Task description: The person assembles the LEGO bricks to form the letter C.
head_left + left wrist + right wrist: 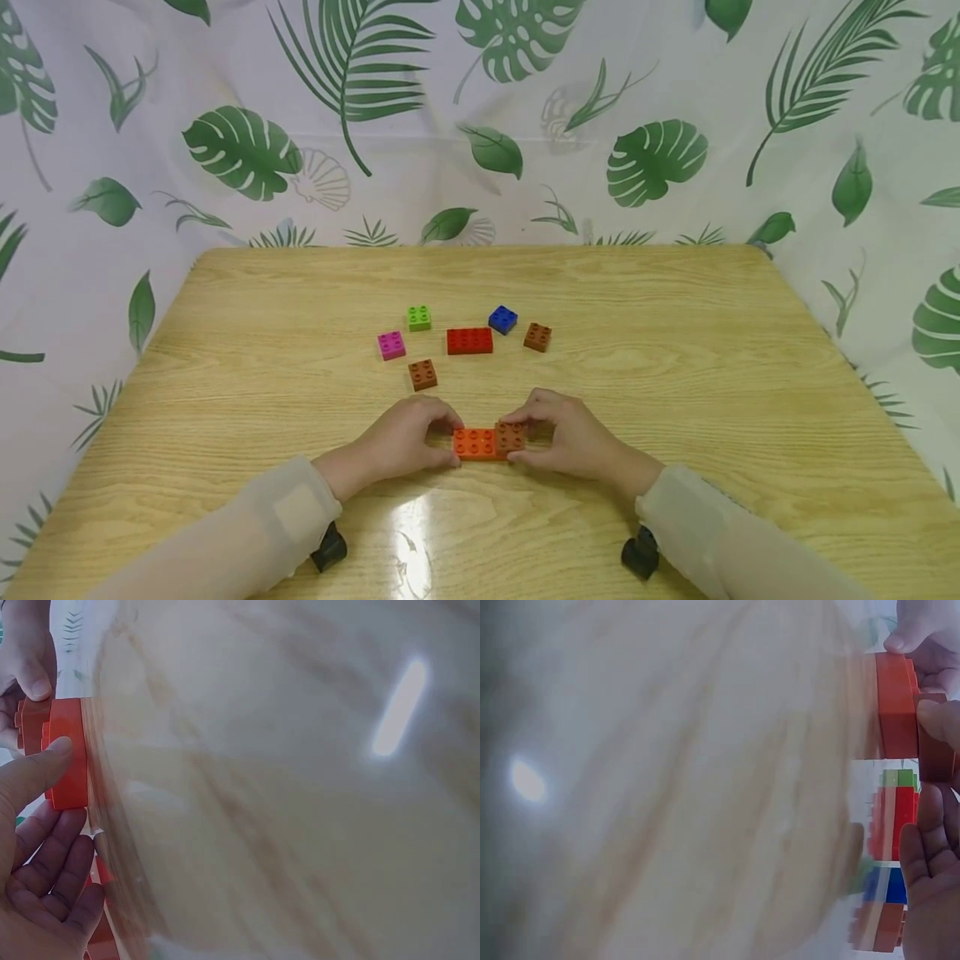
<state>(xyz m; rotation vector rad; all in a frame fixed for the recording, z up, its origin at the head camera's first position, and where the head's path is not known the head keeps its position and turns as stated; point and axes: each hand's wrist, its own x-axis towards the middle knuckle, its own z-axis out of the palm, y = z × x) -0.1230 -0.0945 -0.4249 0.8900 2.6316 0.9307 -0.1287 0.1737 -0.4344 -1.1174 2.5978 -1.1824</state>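
Observation:
On the near part of the table lies a long orange toy brick (474, 444), its length running left to right. My left hand (405, 439) pinches its left end between thumb and fingers; the left wrist view shows the thumb on the side of the orange brick (69, 757). A square brown brick (511, 437) sits over the orange brick's right end. With thumb and fingertips, my right hand (577, 439) holds that brown brick, which also shows in the right wrist view (933, 754). Whether its studs are fully pressed together I cannot tell.
Farther back lie a red long brick (470, 341), a green brick (418, 317), a pink brick (392, 345), a blue brick (503, 319) and two brown bricks, one left (423, 375) and one right (537, 337). A leaf-patterned curtain (420, 183) hangs behind the wooden table (675, 350).

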